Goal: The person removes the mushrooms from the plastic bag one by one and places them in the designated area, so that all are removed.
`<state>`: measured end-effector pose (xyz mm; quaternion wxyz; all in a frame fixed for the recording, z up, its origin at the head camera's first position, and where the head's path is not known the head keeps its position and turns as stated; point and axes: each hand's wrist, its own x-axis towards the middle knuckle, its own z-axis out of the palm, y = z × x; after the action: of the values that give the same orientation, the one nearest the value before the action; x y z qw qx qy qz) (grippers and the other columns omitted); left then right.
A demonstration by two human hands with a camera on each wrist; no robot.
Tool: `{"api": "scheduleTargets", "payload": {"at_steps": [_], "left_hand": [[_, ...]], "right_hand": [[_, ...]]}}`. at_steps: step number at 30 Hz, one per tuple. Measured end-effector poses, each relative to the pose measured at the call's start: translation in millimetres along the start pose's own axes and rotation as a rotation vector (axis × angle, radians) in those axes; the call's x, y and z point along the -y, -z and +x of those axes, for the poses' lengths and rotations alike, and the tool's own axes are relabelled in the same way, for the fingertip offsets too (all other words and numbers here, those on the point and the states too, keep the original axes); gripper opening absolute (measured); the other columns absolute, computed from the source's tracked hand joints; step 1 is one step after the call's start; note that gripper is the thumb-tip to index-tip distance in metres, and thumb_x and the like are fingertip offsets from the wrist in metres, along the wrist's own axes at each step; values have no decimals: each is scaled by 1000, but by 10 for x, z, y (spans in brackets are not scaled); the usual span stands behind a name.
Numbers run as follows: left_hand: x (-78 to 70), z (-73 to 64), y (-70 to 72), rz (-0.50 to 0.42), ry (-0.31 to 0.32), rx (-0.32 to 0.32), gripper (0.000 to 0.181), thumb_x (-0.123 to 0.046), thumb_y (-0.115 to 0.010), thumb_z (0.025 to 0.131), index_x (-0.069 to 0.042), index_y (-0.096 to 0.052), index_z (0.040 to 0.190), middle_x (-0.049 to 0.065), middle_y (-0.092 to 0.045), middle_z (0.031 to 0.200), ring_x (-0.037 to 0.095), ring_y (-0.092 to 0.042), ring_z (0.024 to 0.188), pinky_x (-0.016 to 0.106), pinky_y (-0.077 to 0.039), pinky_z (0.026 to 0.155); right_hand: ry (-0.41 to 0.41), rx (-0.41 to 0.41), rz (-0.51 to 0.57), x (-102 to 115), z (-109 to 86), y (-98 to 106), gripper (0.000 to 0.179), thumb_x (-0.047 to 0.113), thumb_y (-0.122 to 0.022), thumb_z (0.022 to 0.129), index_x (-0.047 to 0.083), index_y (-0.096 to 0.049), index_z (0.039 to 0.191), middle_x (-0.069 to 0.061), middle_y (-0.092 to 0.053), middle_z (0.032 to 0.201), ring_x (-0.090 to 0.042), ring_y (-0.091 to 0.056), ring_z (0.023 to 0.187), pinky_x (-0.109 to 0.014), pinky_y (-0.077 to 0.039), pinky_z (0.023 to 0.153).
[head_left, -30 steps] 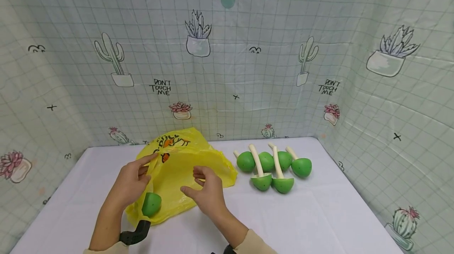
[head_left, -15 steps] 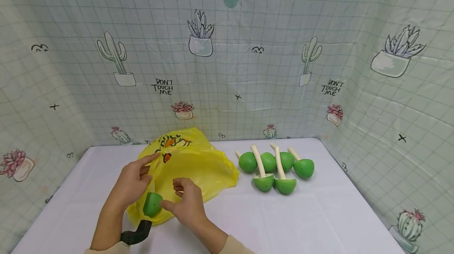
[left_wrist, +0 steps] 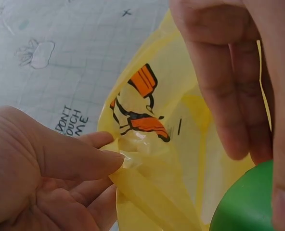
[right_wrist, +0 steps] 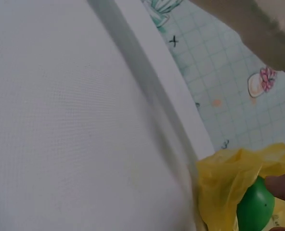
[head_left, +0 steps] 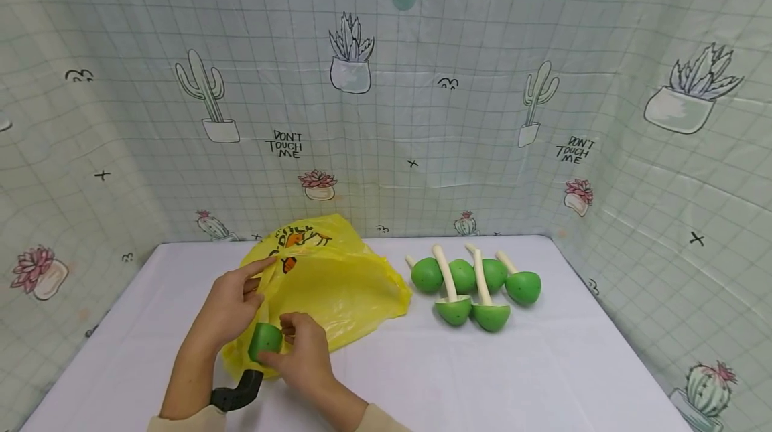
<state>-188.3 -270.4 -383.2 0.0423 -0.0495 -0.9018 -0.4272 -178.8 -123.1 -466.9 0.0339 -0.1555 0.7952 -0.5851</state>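
Observation:
My left hand (head_left: 228, 308) pinches the rim of a yellow plastic bag (head_left: 338, 284) between thumb and fingers; the left wrist view shows its thumb (left_wrist: 99, 163) on the film. The bag lies with its mouth spread, bearing orange and black print. At its near left is a green rounded cap (head_left: 264, 339), its lower part hidden. My right hand (head_left: 309, 358) is at that cap, thumb overlapping its front and fingers beside its right. In the left wrist view these fingers (left_wrist: 224, 106) are fairly straight above the green surface (left_wrist: 243, 207); a firm grip is not visible.
Several green toy mushrooms (head_left: 454, 311) with pale stems lie grouped at the right of the white table (head_left: 482, 378). A cactus-printed cloth (head_left: 374, 117) hangs behind and at both sides. A black wrist mount (head_left: 238, 392) sits on the left wrist.
My right hand has moved left and down over the bag to the green cap, its thumb now overlapping it. The left hand still holds the bag's rim. The head view has shifted slightly.

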Motion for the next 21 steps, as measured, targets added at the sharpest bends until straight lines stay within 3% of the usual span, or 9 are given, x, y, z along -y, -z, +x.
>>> {"api": "scheduleTargets", "payload": {"at_steps": [11, 21], "left_hand": [[2, 0, 3, -14, 0, 1, 62, 16, -52, 96, 2, -46, 156, 34, -53, 148, 47, -62, 128, 46, -62, 94], [11, 5, 0, -7, 2, -8, 61, 17, -54, 96, 2, -48, 155, 33, -53, 147, 48, -61, 128, 49, -61, 96]], "right_hand": [[40, -27, -58, -68, 7, -97, 52, 13, -93, 79, -1, -68, 122, 2, -65, 109, -6, -63, 99, -20, -58, 88], [11, -31, -45, -122, 27, -142, 52, 16, -95, 77, 0, -70, 120, 7, -63, 100, -1, -56, 86, -18, -53, 76]]}}
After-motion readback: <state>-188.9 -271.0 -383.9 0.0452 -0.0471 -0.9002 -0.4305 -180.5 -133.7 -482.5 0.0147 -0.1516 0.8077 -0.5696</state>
